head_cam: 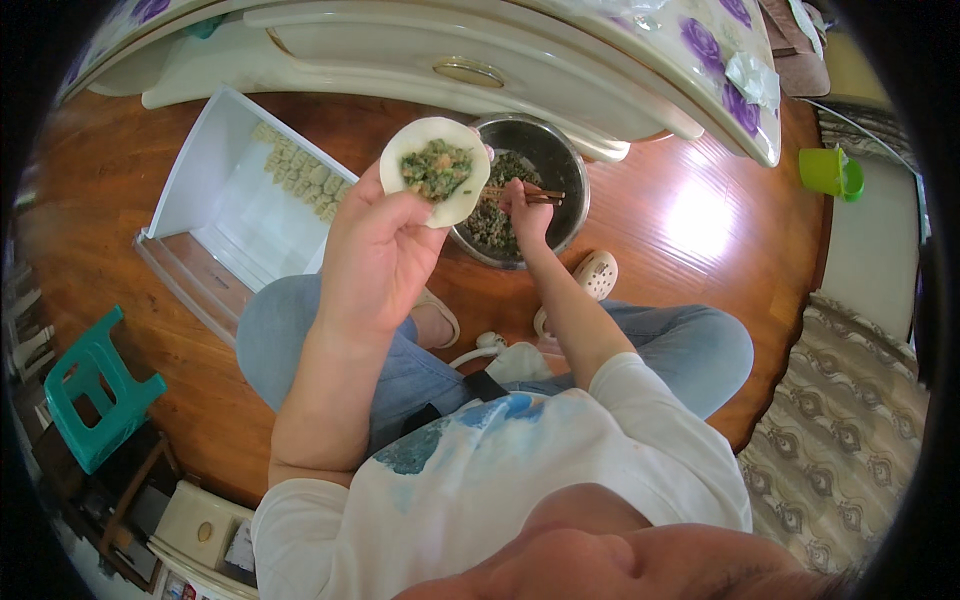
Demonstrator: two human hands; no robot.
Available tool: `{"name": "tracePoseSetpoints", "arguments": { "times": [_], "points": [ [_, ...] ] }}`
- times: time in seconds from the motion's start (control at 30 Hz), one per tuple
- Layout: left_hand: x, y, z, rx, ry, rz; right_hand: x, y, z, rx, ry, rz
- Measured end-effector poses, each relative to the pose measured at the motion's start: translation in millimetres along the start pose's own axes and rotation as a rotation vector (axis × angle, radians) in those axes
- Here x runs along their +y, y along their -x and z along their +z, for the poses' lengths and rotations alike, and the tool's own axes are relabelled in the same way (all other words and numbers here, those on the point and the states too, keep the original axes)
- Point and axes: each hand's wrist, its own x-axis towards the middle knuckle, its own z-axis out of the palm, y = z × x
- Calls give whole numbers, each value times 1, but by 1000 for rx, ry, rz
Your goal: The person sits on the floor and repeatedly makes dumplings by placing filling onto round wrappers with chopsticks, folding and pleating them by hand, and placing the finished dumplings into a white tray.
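Observation:
My left hand holds up a round dumpling wrapper, with a mound of green and pinkish filling at its middle. The wrapper lies flat and unfolded on the fingers, the thumb at its lower edge. My right hand grips wooden chopsticks over a steel bowl of chopped filling. The chopsticks' left ends pass toward the raised wrapper, and their tips are hidden. To the left, rows of folded dumplings lie in a white plastic drawer bin on the floor.
A cream table with a drawer and a floral cover stands beyond the bowl. A teal plastic stool is at the left, a lime-green bin at the far right. Patterned curtain fabric hangs at the right.

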Motion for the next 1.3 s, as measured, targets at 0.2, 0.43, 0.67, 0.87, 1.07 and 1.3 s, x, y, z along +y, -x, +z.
{"name": "tracePoseSetpoints", "arguments": {
  "times": [0.2, 0.43, 0.67, 0.87, 1.07, 1.3],
  "points": [
    [-6, -3, 2, 7, -2, -16, -13, 4, -6, 12, -263, 146],
    [-12, -6, -7, -4, -45, 28, -17, 6, -18, 18, -447, 298],
    [-22, -12, -23, 17, -53, 19, -8, 11, -38, 0, -774, 457],
    [-32, -14, -28, -13, -30, -62, -63, 9, -84, -51, -830, 396],
    [-44, -9, -18, -47, -23, -138, -189, 51, -138, -229, -853, 144],
    [-54, -1, -11, -187, 0, -202, -247, 109, -134, -364, -553, -101]
  ]
}}
